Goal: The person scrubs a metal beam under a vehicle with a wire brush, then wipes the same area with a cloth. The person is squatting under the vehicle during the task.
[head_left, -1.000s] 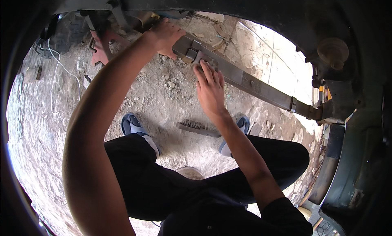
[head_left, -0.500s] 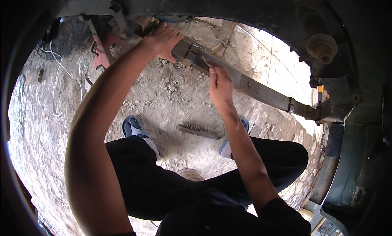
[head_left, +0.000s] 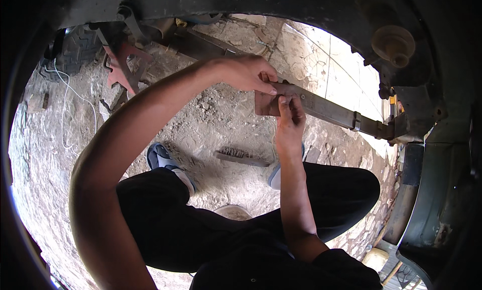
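Head cam: left hand (head_left: pixel 251 74) and right hand (head_left: pixel 292 118) both have fingers pinching a brown sandpaper sheet (head_left: pixel 264 106), right by the leaf spring (head_left: pixel 329 109). Wire brush (head_left: pixel 242 157) sits between the shoes (head_left: pixel 159 157), red jack stand (head_left: pixel 117 69) crowds the far left, but there's open dirt floor (head_left: pixel 211 124) below the spring's near edge.

Rough-and-ready vehicle repair spot

Dark bodywork (head_left: pixel 281 6) arches across the top, with a steel leaf spring (head_left: pixel 329 110) running below it. A red stand (head_left: pixel 117 69) is at the upper left, near a treaded tyre (head_left: pixel 83 48). A brush (head_left: pixel 241 157) lies on the ground (head_left: pixel 201 129), which is bare, dusty and strewn with grit.
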Available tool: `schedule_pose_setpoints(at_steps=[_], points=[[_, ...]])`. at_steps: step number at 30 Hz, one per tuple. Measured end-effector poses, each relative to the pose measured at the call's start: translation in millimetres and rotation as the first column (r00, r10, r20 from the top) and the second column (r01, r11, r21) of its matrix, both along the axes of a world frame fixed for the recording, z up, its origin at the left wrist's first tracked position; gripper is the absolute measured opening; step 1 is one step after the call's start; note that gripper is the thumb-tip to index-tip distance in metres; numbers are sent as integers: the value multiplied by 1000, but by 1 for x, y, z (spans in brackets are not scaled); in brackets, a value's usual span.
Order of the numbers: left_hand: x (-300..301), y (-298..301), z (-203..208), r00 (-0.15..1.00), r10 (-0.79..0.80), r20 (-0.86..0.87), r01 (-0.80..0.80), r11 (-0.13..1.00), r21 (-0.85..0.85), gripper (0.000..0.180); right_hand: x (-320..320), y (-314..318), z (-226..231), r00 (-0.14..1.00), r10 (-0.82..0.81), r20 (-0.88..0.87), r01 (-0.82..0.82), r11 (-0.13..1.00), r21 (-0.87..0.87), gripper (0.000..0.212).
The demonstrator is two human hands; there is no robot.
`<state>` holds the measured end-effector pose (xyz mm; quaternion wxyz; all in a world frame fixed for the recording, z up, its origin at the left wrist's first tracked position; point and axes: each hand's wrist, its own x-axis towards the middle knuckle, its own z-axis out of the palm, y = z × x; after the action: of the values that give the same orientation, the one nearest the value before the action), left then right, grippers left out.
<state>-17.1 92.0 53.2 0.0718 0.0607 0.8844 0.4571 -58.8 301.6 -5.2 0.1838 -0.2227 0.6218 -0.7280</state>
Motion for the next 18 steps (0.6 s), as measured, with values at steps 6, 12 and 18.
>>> schedule_pose_setpoints(at_steps=[6, 12, 18], points=[[0, 5, -4, 1000, 26, 2, -26, 995, 96, 30, 0, 4, 1, 974, -90, -207, 106, 992, 71, 20], [4, 10, -4, 998, 60, -11, -59, 994, 89, 31, 1, 4, 4, 961, -73, -267, 101, 990, 94, 24], [1, 8, -11, 999, 8, -33, -4, 994, 114, 30, 2, 7, 4, 972, -38, -233, 68, 990, 120, 27]])
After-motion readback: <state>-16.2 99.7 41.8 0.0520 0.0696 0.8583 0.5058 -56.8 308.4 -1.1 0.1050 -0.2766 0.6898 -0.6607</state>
